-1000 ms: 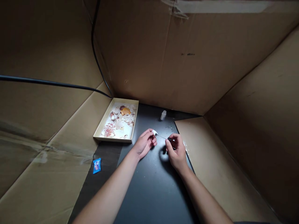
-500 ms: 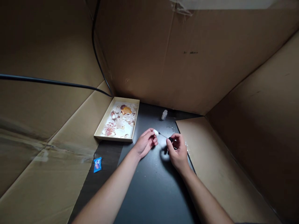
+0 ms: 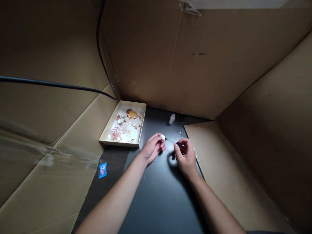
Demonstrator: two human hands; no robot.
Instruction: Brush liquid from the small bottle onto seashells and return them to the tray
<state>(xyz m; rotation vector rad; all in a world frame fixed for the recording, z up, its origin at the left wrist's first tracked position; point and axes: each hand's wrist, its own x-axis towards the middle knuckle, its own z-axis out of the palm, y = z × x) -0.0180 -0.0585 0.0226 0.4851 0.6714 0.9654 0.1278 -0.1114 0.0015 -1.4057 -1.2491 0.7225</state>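
My left hand pinches a small white shell between thumb and fingers. Opposite it, my right hand is closed around the black end of a brush with a thin stem. The brush tip reaches to the shell's right side and seems to touch it. Behind the hands stands a small clear bottle, upright on the dark table. A shallow cream box at the far left holds several seashells, among them an orange one and a striped one.
A blue wrapped packet lies on the dark wood at left. Cardboard walls enclose the work area, and a flat cardboard piece covers the right side. Black cables run along the left wall. Small wet-looking spots dot the table near the bottle.
The brush and shell stay close together between my hands, with only a slight shift of the brush. The whole view has moved a little; the surroundings are otherwise the same.
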